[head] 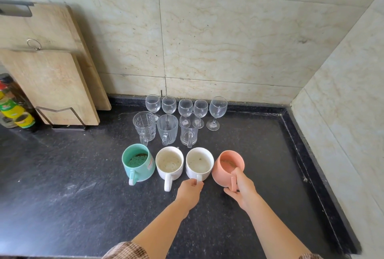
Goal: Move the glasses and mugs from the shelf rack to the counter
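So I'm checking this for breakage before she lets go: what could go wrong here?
The pink mug looks tilted in the right hand; released like that, it might rock or tip. The left hand grips the white mug close between its neighbours, so a nudge could knock them. The wine glasses behind stand packed together and could topple easily.

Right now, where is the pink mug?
The pink mug is on the counter, rightmost in the front row of mugs, beside a white mug; the right hand holds its handle.
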{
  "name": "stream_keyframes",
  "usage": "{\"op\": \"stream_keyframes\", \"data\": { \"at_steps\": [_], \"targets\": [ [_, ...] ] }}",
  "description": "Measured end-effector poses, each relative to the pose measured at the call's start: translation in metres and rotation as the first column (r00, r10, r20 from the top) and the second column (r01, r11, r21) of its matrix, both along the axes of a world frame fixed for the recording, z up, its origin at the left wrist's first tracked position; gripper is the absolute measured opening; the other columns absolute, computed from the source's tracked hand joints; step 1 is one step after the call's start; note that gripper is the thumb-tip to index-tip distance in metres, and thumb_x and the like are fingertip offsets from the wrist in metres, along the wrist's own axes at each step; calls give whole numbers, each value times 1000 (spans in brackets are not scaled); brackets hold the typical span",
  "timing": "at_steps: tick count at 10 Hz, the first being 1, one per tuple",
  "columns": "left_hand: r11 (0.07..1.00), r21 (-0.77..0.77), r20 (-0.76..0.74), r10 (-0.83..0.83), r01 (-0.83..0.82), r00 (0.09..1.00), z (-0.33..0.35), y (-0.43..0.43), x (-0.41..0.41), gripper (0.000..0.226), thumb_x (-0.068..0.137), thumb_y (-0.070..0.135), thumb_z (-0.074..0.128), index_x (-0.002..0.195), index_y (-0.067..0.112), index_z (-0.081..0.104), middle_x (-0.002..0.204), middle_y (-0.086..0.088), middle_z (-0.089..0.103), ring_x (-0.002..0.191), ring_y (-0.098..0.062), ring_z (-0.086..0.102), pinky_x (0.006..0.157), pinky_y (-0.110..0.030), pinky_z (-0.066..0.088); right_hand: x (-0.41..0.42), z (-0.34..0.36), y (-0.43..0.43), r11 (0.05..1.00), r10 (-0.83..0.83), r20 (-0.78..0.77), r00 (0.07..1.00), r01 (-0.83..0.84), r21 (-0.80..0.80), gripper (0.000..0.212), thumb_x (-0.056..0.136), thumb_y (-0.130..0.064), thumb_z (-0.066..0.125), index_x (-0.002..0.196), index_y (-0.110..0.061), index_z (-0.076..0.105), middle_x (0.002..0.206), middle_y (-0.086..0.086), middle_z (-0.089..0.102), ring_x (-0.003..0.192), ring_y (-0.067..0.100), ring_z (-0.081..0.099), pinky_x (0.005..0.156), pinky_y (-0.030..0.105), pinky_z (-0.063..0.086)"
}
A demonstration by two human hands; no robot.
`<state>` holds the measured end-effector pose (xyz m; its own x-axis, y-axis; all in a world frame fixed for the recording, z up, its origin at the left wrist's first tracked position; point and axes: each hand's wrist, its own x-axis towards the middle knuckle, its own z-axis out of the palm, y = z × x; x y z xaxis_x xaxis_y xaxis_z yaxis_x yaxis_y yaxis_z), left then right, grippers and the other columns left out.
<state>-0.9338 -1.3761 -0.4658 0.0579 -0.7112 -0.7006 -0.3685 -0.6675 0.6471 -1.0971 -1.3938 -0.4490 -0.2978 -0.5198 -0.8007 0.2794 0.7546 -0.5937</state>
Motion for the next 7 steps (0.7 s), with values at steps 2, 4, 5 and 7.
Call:
{"op": "stream_keyframes", "data": {
  "at_steps": [2,4,5,7],
  "targets": [
    [992,-70,139,-98,108,985,12,1,5,26,96,28,46,109,13,63,102,-3,66,84,-15,60,79,-25,51,3,8,-3,992,119,-116,986,-113,56,48,95,-30,49,139,-15,38,136,13,45,113,32,54,94,45,52],
    [927,-284,315,-150,244,937,36,10,27,23,94,22,44,105,11,62,98,-5,64,80,-20,58,69,-29,45,3,31,-6,892,408,-668,622,-427,148,62,88,-38,55,139,-7,37,134,16,46,115,32,52,84,39,46],
    [808,-465,495,-103,363,863,42,15,56,30,92,19,46,121,13,50,119,-5,52,105,-27,52,80,-35,44,15,52,4,795,388,-770,506,-607,2,43,82,-31,58,122,-15,54,119,12,51,109,29,50,79,37,48],
    [806,-177,822,-195,565,535,30,9,117,65,97,41,39,149,13,10,158,-17,3,147,-32,2,118,-41,9,30,125,34,631,277,-662,696,-651,-421,26,85,-28,61,111,-29,60,108,-14,62,91,-2,61,55,8,44]
  ]
}}
